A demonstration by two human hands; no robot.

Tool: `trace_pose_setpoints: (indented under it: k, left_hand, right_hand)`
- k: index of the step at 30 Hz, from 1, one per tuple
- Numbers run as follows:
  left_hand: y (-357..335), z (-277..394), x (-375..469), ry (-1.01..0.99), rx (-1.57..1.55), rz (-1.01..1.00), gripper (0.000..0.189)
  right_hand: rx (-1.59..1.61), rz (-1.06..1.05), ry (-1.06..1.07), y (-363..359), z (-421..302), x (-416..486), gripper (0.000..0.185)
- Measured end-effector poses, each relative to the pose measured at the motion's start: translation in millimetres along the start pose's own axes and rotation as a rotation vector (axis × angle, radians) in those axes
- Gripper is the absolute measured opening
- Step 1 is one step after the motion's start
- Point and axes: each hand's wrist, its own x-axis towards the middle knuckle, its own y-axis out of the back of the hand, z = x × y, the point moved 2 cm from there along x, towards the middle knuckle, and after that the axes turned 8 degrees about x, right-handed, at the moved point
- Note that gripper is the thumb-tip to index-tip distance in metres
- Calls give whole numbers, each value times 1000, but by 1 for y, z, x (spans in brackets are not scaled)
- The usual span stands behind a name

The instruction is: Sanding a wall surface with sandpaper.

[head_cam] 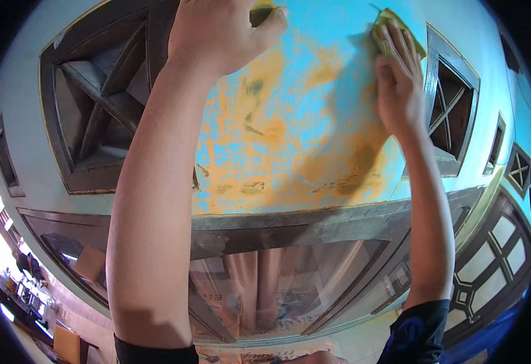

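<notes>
In front of me is a light blue wall [313, 104] with patchy orange-tan areas and a few dark scuffs. My right hand [397, 73], slightly blurred, presses a folded greenish-yellow sheet [386, 20], which looks like sandpaper, against the wall at the upper right. At the top left, my left hand [220, 36] is raised near the wall, its thumb pointing right. The picture's edge cuts off its fingers. Beside the thumb is a dark patch with a yellowish rim; whether this is a held object or shadowed wall, I cannot tell.
Dark wooden vent frames with crossed bars stand left [106, 95] and right [450, 104]. A dark wooden beam [292, 227] runs below the patch, above glass panes [320, 273]. A panelled door [493, 264] is at right; an orange-brown chair [67, 343] stands at lower left.
</notes>
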Motion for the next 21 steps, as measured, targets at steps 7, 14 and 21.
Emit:
trace_pose_setpoints:
  k: [7, 14, 21]
  left_hand:
    - [-1, -3, -2, -29, -4, 68, 49]
    - [-1, -1, -1, -6, -40, 12, 48]
    - [0, 1, -1, 13, 3, -19, 48]
  right_hand:
    - [155, -686, 418, -16, -60, -94, 51]
    - [-70, -69, 131, -6, 13, -8, 41]
    - [117, -628, 377, -8, -59, -79, 50]
